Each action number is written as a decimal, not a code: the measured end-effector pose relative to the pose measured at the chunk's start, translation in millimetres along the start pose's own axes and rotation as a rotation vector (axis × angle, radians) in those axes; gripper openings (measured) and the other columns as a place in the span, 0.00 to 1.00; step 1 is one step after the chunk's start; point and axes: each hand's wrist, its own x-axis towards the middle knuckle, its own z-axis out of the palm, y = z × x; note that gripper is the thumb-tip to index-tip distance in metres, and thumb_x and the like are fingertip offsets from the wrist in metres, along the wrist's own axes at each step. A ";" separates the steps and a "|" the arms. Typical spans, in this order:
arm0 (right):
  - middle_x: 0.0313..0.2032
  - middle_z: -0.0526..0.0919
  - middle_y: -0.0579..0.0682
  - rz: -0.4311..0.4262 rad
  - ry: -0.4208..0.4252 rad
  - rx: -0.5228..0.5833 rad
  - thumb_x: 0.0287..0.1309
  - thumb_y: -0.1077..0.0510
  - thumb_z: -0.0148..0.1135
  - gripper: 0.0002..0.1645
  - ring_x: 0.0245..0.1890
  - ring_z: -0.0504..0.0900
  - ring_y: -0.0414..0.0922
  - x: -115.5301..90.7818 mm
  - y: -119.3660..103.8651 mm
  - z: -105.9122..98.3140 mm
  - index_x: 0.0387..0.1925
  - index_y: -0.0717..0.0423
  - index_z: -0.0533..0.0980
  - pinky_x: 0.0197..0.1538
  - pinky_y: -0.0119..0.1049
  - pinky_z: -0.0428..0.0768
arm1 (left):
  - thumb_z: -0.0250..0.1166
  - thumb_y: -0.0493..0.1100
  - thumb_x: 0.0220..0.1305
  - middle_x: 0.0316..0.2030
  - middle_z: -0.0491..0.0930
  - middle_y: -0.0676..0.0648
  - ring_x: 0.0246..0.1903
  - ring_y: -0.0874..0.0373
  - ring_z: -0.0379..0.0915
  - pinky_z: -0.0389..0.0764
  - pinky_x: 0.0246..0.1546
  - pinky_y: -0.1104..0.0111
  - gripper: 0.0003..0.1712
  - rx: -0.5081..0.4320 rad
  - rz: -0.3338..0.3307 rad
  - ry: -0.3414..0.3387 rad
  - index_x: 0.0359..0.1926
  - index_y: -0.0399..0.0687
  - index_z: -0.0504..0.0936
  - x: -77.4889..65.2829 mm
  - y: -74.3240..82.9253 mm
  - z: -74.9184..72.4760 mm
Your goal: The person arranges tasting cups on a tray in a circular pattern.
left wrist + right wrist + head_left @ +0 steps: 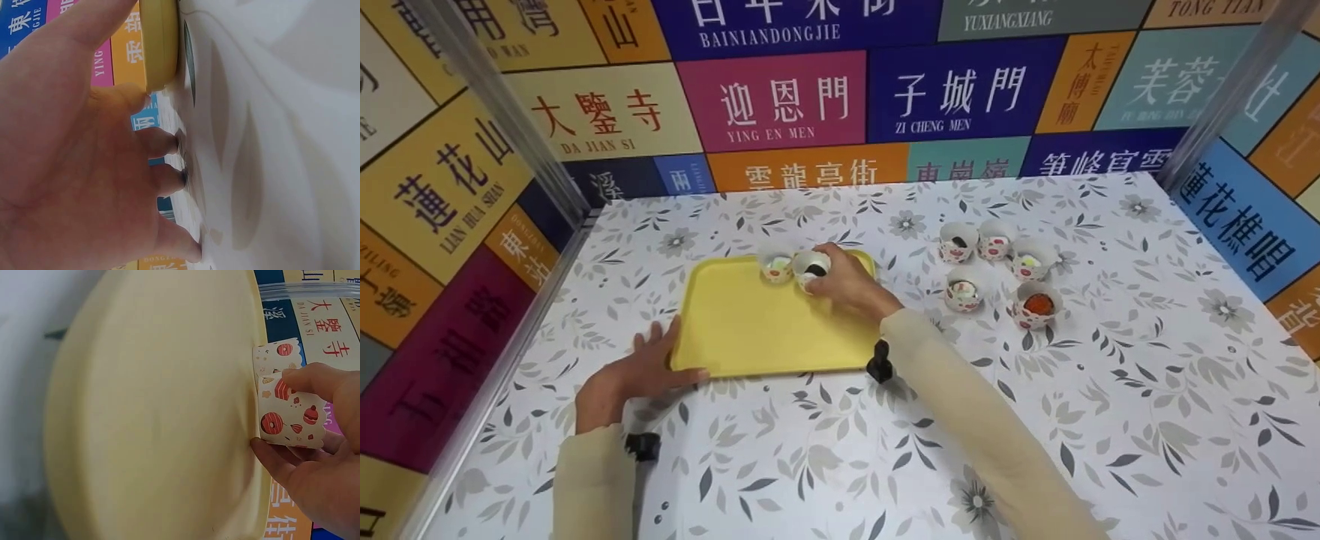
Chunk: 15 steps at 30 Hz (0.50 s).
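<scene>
A yellow tray (772, 322) lies on the table. At its left front corner my left hand (654, 364) touches the rim, its fingers spread; in the left wrist view the other fingertips of that hand (84, 152) reach the tabletop. My right hand (851, 281) pinches a patterned paper baking cup (813, 271) with something black and white inside, over the tray's back part. In the right wrist view the thumb and fingers are on either side of that cup (292, 413). A second paper cup (776, 266), with pale contents, stands just left of it.
Right of the tray stand several more paper cups, among them one with orange-red contents (1037, 306) and one with pale contents (962, 292). The table has a leaf-print cover (825, 450). Panels with printed signs (784, 97) rise behind and at both sides.
</scene>
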 end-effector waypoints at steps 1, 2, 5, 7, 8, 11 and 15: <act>0.61 0.77 0.53 -0.004 -0.003 0.002 0.55 0.61 0.70 0.43 0.55 0.76 0.47 0.5 -0.2 0.5 0.71 0.51 0.64 0.65 0.41 0.74 | 0.66 0.72 0.57 0.77 0.17 0.32 0.74 0.29 0.10 0.29 0.70 0.30 0.72 0.000 0.003 0.004 0.79 0.48 0.25 -0.3 -0.6 -0.2; 0.61 0.77 0.54 -0.007 -0.006 -0.002 0.55 0.61 0.69 0.43 0.56 0.76 0.47 1.2 -0.5 0.9 0.71 0.52 0.64 0.65 0.41 0.74 | 0.66 0.71 0.57 0.77 0.17 0.32 0.74 0.29 0.10 0.30 0.70 0.29 0.72 0.001 0.005 0.007 0.79 0.48 0.25 -0.5 -1.1 -0.3; 0.63 0.76 0.54 0.000 -0.003 -0.032 0.56 0.61 0.69 0.42 0.58 0.75 0.47 1.9 0.8 -0.5 0.71 0.52 0.63 0.68 0.42 0.73 | 0.66 0.71 0.57 0.77 0.18 0.32 0.74 0.29 0.10 0.29 0.71 0.30 0.72 0.000 0.007 0.009 0.79 0.48 0.25 1.2 -0.7 0.9; 0.66 0.74 0.54 0.014 -0.002 -0.054 0.57 0.61 0.69 0.43 0.61 0.74 0.47 2.1 1.4 -1.7 0.72 0.51 0.63 0.70 0.43 0.71 | 0.66 0.72 0.57 0.77 0.18 0.33 0.75 0.30 0.10 0.29 0.71 0.30 0.72 -0.001 0.003 0.009 0.79 0.49 0.25 2.4 0.2 1.7; 0.67 0.73 0.54 0.020 -0.001 -0.069 0.57 0.60 0.69 0.43 0.62 0.73 0.47 2.4 1.7 -2.1 0.72 0.50 0.62 0.71 0.43 0.70 | 0.66 0.72 0.57 0.77 0.18 0.33 0.75 0.30 0.10 0.29 0.71 0.30 0.72 -0.001 0.002 0.010 0.79 0.50 0.25 2.6 0.7 1.9; 0.71 0.70 0.53 0.027 -0.005 -0.096 0.58 0.57 0.69 0.44 0.65 0.71 0.47 3.9 1.4 -2.1 0.73 0.49 0.61 0.73 0.44 0.68 | 0.65 0.73 0.56 0.77 0.18 0.34 0.75 0.31 0.11 0.29 0.71 0.31 0.72 0.004 -0.008 0.015 0.79 0.51 0.25 1.8 1.4 1.4; 0.71 0.69 0.54 0.009 -0.012 -0.107 0.58 0.56 0.70 0.44 0.67 0.71 0.48 5.5 0.5 0.4 0.73 0.49 0.61 0.73 0.43 0.68 | 0.66 0.73 0.55 0.77 0.18 0.35 0.75 0.32 0.11 0.29 0.71 0.31 0.72 0.000 -0.027 0.015 0.79 0.53 0.26 -0.5 0.5 0.3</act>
